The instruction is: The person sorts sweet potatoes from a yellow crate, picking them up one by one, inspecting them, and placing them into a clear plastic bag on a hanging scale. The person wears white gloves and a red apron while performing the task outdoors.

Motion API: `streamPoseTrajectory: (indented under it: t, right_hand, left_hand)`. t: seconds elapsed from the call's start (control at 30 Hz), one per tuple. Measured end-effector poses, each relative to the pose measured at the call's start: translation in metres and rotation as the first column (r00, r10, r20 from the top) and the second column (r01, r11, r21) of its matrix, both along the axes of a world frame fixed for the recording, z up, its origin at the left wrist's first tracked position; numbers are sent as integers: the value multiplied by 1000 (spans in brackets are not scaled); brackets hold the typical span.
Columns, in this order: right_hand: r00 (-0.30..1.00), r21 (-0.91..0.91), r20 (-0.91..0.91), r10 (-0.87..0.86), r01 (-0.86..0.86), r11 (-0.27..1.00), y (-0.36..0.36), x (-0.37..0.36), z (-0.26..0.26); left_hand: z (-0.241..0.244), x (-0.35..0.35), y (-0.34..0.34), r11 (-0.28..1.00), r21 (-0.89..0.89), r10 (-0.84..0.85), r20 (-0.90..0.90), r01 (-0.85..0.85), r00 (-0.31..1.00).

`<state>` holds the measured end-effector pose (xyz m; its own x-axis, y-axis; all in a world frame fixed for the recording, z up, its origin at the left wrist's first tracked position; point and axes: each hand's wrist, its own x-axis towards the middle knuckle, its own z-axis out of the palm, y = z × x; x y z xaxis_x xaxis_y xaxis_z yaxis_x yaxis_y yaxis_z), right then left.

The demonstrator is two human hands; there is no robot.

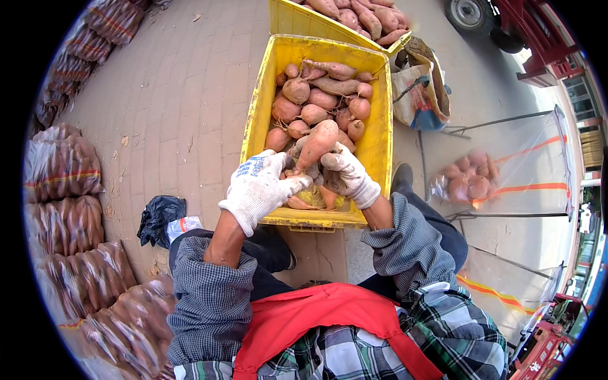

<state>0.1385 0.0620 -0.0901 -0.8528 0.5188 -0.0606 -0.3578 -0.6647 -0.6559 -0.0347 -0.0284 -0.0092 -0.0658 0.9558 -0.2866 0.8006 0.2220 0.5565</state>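
Note:
A large sweet potato (pixel 319 142) is held upright over a yellow plastic crate (pixel 378 156), its thin end pointing towards me. My left hand (pixel 261 187), in a white knit glove with blue print, grips that thin lower end. On the other side, my right hand (pixel 354 178) has its gloved fingers curled against the same sweet potato; soil darkens its palm side. Loose sweet potatoes (pixel 323 99) of mixed size, some with root hairs, lie in the crate beyond my hands. What sits directly beneath my hands is partly hidden.
Another yellow crate (pixel 304 21) heaped with sweet potatoes adjoins the far side. Filled clear bags (pixel 66 164) are stacked left, near a black plastic bag (pixel 162 218). Rightward are a woven sack (pixel 420 95), a plastic bag on a metal frame (pixel 522 178) holding sweet potatoes, and a vehicle wheel (pixel 468 14).

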Motion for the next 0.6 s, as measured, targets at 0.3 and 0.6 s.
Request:
streamPoseTrajectory:
  t: [0.3,0.6]
  right_hand:
    - [948,190,72,-310,292,938,5,26,51]
    - [965,-259,93,-247,263,929,-14,42,34]
  left_hand:
    - [-8,23,-5,957,263,-89,-136,123,987]
    - [-12,43,8,898,335,-402,363,284,841]
